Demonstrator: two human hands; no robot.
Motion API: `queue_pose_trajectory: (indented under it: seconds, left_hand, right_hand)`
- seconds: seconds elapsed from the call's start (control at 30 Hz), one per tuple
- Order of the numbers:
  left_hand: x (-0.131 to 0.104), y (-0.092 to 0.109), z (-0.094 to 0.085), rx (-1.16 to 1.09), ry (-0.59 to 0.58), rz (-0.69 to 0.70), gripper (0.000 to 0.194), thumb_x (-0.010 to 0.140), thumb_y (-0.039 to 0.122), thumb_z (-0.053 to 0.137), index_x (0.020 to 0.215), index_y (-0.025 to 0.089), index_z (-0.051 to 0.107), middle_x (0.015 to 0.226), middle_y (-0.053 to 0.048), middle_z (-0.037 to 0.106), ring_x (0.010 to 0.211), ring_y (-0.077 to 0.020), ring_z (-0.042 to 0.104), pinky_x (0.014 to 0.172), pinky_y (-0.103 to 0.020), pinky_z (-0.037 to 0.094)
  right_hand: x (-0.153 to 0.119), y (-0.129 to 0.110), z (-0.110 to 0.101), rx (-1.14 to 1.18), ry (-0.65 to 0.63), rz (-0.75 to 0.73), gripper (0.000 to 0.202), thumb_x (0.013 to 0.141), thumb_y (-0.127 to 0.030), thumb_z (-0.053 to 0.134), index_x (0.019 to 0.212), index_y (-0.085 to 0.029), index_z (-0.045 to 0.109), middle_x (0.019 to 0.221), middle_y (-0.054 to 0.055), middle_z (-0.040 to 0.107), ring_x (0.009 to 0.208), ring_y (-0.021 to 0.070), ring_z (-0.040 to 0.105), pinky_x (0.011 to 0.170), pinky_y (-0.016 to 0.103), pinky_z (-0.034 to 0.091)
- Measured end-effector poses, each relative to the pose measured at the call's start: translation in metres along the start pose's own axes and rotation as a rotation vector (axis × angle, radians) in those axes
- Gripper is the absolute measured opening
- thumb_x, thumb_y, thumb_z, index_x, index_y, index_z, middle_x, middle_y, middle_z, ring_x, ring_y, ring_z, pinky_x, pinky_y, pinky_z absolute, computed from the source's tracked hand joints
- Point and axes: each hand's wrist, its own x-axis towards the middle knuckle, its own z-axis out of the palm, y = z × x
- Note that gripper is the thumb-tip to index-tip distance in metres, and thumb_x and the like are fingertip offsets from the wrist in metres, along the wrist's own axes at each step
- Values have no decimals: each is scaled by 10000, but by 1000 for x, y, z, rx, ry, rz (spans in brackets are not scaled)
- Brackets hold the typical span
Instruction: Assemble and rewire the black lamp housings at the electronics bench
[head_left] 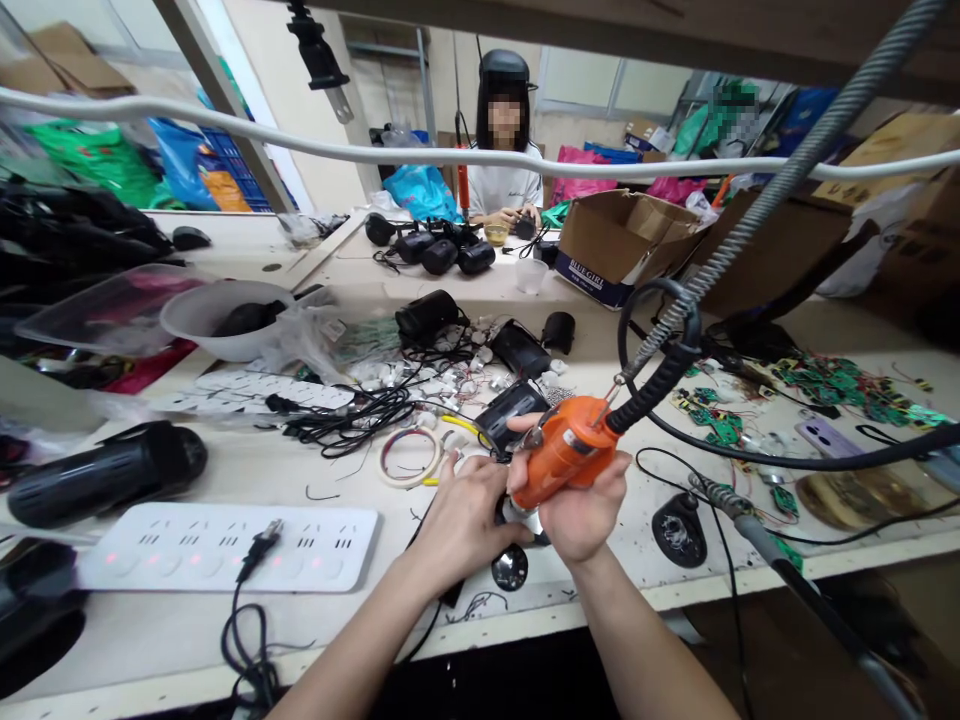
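My right hand (581,515) is wrapped round an orange electric screwdriver (566,450), which hangs from a coiled spring and points down at the bench. Close beside its tip, my left hand (465,515) is closed on a dark part, mostly hidden by my fingers and the tool. A shiny black round piece (510,568) shows just below my hands. Behind them lie an opened black housing (514,412) and a roll of tape (411,456) on the white bench (300,640).
On the left, a white power strip (232,545) has a black plug on it, near a black cylindrical device (109,470). Green circuit boards (847,390) and a black round part (679,528) lie right. Across the bench, a person (510,190) sits behind a cardboard box (622,245).
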Motion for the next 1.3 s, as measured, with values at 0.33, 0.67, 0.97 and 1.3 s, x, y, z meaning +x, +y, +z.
queue_pose_trajectory:
  seconds: [0.33, 0.67, 0.97, 1.3]
  left_hand:
    - [3, 0, -1, -11, -17, -16, 328, 719, 407, 772, 961, 229, 640, 1003, -36, 684, 1025, -298, 591, 1107, -612, 239]
    - [2, 5, -6, 21, -19, 4, 295, 744, 338, 708, 990, 202, 618, 981, -60, 702, 1011, -304, 614, 1113, -638, 225]
    - [6, 4, -2, 34, 59, -35, 221, 691, 258, 686, 905, 230, 641, 993, -56, 723, 1052, -319, 612, 1133, -628, 217]
    - [10, -4, -1, -33, -2, -63, 74, 714, 234, 671, 712, 229, 597, 839, -22, 731, 972, -285, 640, 1107, -579, 269]
  right_hand:
    - [2, 4, -1, 45, 21, -11, 538, 819, -703, 528, 916, -204, 706, 743, 63, 679, 539, 216, 609, 541, 378, 536]
    - [4, 11, -4, -24, -70, 6, 573, 816, -703, 487, 838, -175, 709, 583, 48, 627, 501, 206, 557, 579, 397, 527]
    - [6, 17, -3, -135, -109, 64, 686, 815, -800, 416, 684, -172, 660, 522, 28, 567, 515, 197, 560, 598, 364, 517]
    - [7, 19, -2, -115, -77, 52, 646, 792, -801, 455, 714, -192, 656, 570, 38, 598, 581, 231, 611, 591, 381, 533]
